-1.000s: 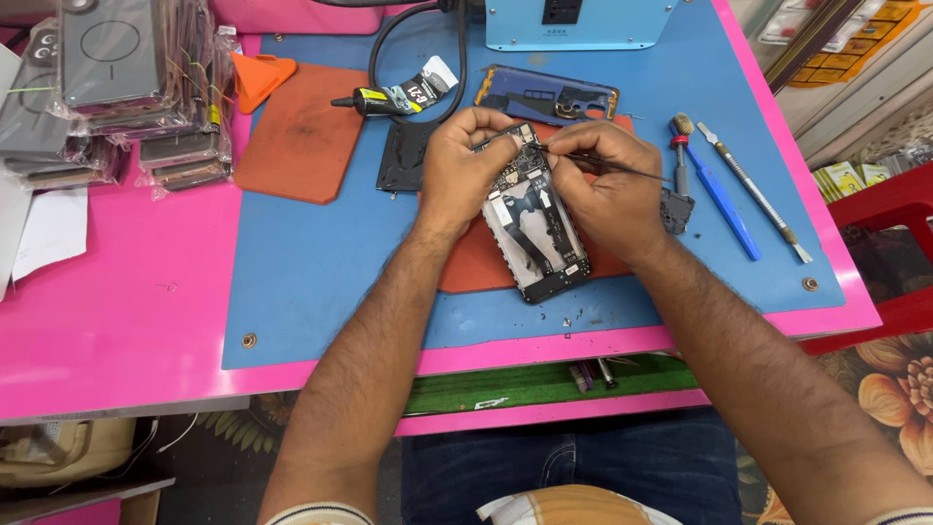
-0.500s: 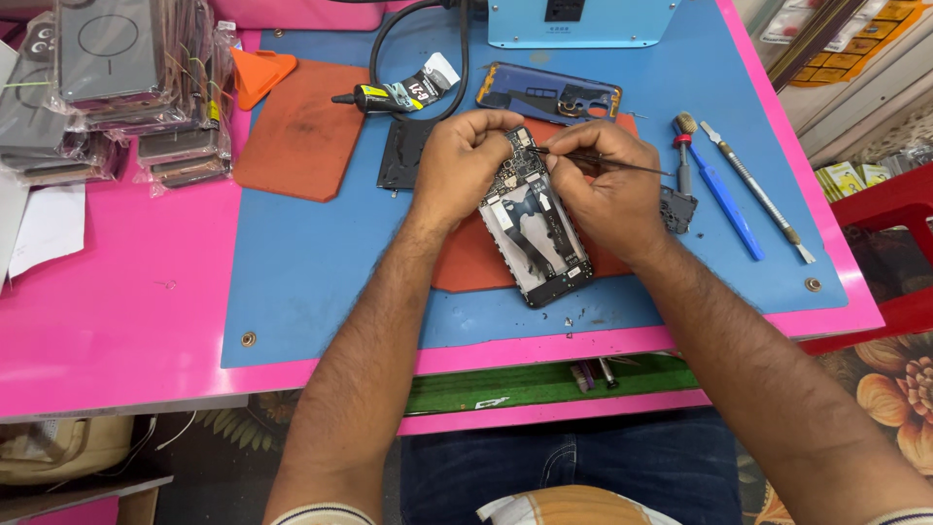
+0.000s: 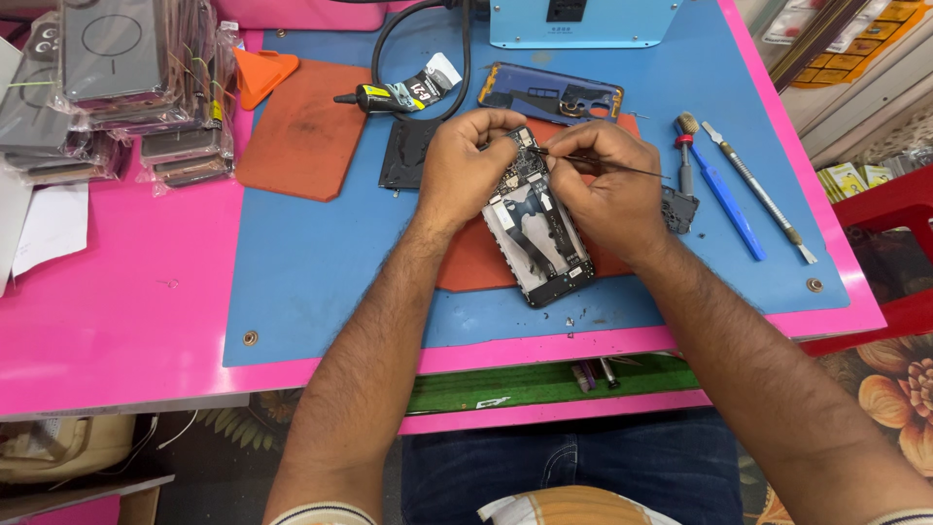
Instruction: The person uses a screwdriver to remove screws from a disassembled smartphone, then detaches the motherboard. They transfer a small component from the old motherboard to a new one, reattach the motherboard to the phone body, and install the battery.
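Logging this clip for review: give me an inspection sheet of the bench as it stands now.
Surface: blue mat on a pink table.
Job's things: opened phone on an orange pad; thin tweezers touch its top end.
Clutter: glue tube, blue back cover, blue-handled tool, metal pick, bagged phone cases.
Grippers: left hand steadies the phone; right hand pinches the tweezers.
Cables: black cable loops at the mat's far edge.
Surroundings: blue machine, red stool.
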